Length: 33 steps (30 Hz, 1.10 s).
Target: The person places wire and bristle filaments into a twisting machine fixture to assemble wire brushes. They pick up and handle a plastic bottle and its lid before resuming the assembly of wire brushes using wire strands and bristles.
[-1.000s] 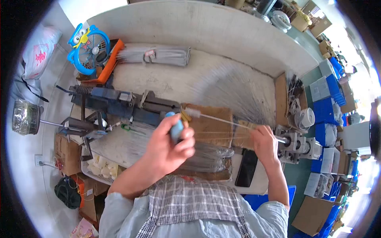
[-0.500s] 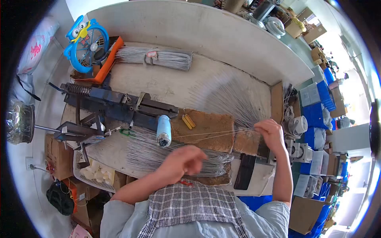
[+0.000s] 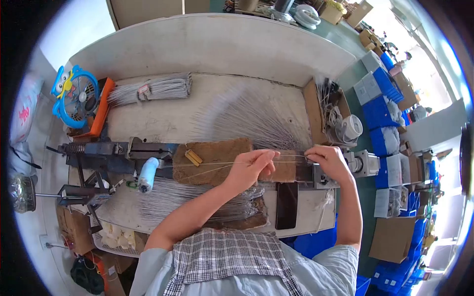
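Note:
Near the metal clamp [image 3: 324, 176], my right hand [image 3: 330, 160] is closed on the ends of thin wires [image 3: 291, 159] that run leftward over a brown pad [image 3: 212, 153]. My left hand [image 3: 253, 170] is over the pad's right part, fingers curled around or beside the wires; whether it grips them is unclear. A yellow metal piece [image 3: 193, 158] lies on the pad. The light-blue wrapped roll [image 3: 147, 174] stands tilted at the pad's left. Below the pad lies a bundle of thin wires [image 3: 173, 202].
A fanned pile of wires [image 3: 247, 116] and a tied bundle [image 3: 163, 89] lie behind. A blue fan [image 3: 76, 98] and orange box [image 3: 102, 108] stand at the back left. A black phone [image 3: 287, 206] is at the front; a white bucket [image 3: 351, 129] at the right.
The blue roll and yellow piece have left my left hand and rest on the bench. That hand has since moved right to the wires. The whole view has shifted.

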### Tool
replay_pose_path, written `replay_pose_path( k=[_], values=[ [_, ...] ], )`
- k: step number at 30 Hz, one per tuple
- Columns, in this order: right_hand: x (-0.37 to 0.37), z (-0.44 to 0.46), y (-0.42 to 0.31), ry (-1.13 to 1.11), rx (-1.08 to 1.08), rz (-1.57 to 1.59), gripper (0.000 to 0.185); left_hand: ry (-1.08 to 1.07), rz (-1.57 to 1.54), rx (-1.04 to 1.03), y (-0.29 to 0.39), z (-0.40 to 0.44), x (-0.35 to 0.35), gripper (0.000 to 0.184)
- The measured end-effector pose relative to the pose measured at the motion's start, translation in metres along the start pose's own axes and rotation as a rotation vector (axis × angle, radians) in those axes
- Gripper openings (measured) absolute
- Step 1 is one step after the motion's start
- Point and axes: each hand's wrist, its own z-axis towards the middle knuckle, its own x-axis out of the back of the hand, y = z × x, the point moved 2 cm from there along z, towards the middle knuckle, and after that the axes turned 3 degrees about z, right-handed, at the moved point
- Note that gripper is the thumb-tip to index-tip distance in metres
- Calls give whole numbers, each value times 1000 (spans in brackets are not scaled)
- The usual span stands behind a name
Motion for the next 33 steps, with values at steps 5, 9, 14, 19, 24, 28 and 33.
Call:
replay_pose_path(
  k=[5,9,14,19,24,28,33],
  values=[
    [-10,-24,-17,277,391,-348,31,-2,0,42,18,-15,3,40],
    [-43,-24,-4,347,559,-568,32,-11,-68,74,25,-18,3,39],
    [-54,6,-56,140,596,-181,13,80,-152,106,44,-45,19,30],
    [-102,53,-132,-146,617,150,11,297,-128,118,40,-97,69,27],
    [-175,92,-171,-27,642,179,12,640,-410,208,21,-158,133,27],
    [-196,101,-189,21,601,111,10,670,-567,95,40,-166,149,32],
    [-202,101,-190,33,555,33,8,605,275,213,35,-134,136,49]
  ],
)
